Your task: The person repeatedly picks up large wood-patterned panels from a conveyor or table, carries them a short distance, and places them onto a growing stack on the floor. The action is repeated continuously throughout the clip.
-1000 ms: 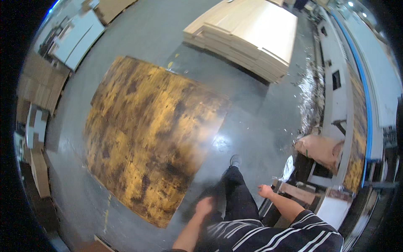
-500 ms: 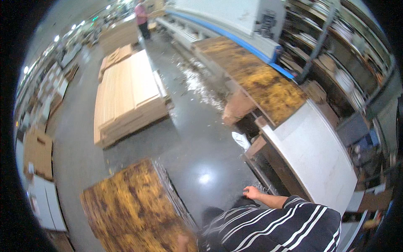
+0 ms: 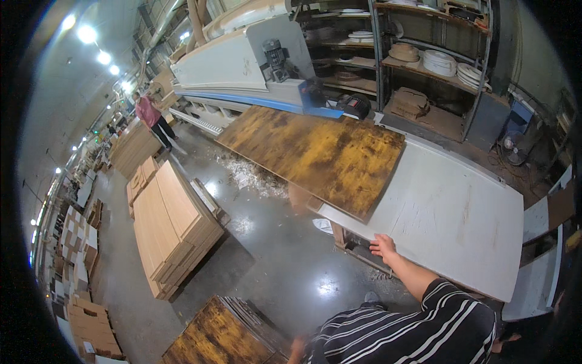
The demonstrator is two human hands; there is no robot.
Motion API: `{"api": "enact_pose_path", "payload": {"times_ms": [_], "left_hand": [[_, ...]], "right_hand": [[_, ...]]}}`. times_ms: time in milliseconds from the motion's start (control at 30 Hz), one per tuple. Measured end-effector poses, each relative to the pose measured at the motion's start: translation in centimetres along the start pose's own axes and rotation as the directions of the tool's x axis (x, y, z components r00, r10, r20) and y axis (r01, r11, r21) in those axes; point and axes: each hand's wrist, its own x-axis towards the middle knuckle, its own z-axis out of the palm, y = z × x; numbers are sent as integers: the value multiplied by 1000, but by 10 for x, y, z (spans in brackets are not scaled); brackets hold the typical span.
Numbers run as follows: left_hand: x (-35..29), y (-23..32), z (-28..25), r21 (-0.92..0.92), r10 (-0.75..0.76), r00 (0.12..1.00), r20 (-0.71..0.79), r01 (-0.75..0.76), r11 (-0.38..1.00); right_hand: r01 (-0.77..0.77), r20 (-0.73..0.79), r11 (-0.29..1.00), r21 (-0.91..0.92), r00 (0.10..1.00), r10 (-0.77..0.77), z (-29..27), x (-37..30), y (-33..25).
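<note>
Hanging empty beside the counter [image 3: 458, 203], my right hand [image 3: 383, 247], if swung, could skew the panel [image 3: 324, 159] atop; my left hand [image 3: 297, 350] I can't read.

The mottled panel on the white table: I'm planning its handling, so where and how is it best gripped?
Probably by the near short edge of the mottled panel, a hand toward each corner, coming from the near end of the white table. The panel lies flat with that edge exposed, while its far long side runs beside the blue-edged machine. Any gap underneath is hidden.
</note>
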Motion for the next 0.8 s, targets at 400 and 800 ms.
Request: {"api": "enact_pose_path", "payload": {"times_ms": [400, 800], "left_hand": [[19, -49, 93, 765, 290, 954, -81, -127, 632], [90, -20, 48, 809, 176, 961, 212, -273, 520]], "right_hand": [[-145, -57, 933, 330, 983, 173, -36, 74, -45], [0, -468, 983, 184, 879, 88, -136, 26, -19]]}}
